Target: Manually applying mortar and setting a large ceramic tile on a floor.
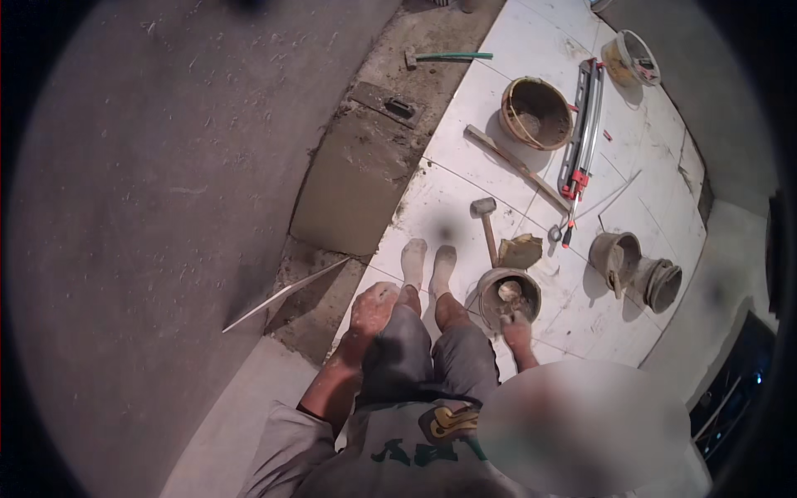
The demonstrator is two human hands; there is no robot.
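Note:
My right hand reaches over the near rim of a mortar-stained bucket, its fingers closed. What they grip, the rim or a tool's handle, I cannot make out. Inside the bucket lies a pale rounded thing, just beyond the fingers. My left hand, dusty and with curled fingers, is beside my left knee; nothing shows in it. Past the bucket are a torn yellowish packet and a mallet with a wooden handle.
White tiles cover the floor on the right. Left of them, smoothed mortar fills a strip along the grey wall, with a trowel and a hammer. A tile leans there. Farther off stand a large bucket and a tile cutter.

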